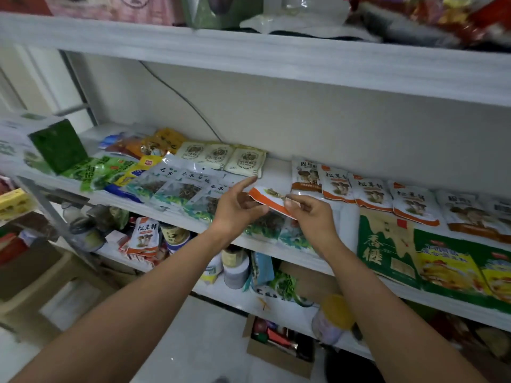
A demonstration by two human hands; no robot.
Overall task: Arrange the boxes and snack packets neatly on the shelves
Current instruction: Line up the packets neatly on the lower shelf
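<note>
Holds orange-white packet (269, 199) above shelf (276, 168) front edge, with left grip (237, 207) curled on corner, right grip (308, 212) pinching top. Bare room at 12 o'clock, between cream packets (221, 157) at 10 and mushroom packets (367, 193) at 3.

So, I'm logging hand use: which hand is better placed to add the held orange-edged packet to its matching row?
Probably right: the right hand pinches the packet and sits nearest the matching row; the left hand is on the packet's far side.
</note>
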